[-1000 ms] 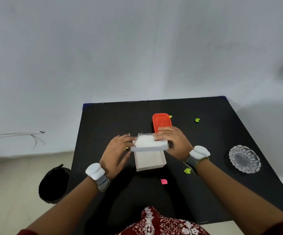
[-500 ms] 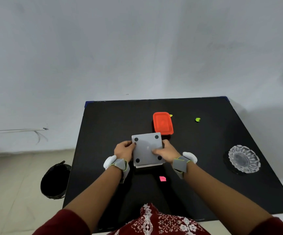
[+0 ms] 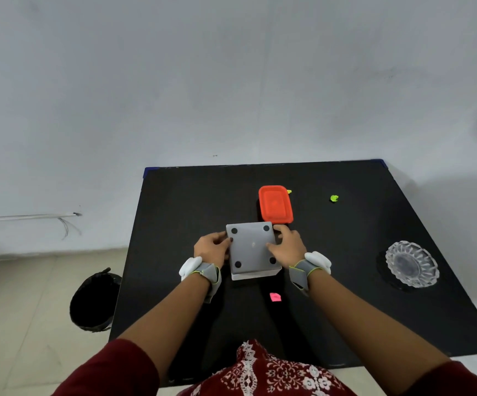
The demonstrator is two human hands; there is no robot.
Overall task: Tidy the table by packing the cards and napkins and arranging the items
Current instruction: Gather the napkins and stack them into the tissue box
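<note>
A white square napkin box [image 3: 252, 250] sits mid-table on the black table [image 3: 191, 201], its grey face with four black dots turned up. My left hand [image 3: 213, 248] grips its left side and my right hand [image 3: 287, 247] grips its right side, thumb on the top face. An orange-red lidded container [image 3: 275, 204] lies just behind the box. What is inside the box is hidden.
A clear cut-glass dish [image 3: 411, 264] sits at the right. Small scraps lie about: a pink one [image 3: 275, 296] near me, a green one [image 3: 334, 198] far right, a yellow bit [image 3: 289, 191] by the red container. A black bin [image 3: 94, 301] stands on the floor, left.
The lid went from tilted over the open box to seated on it, grey dotted face up. Both hands shifted from holding the lid to gripping the box's sides.
</note>
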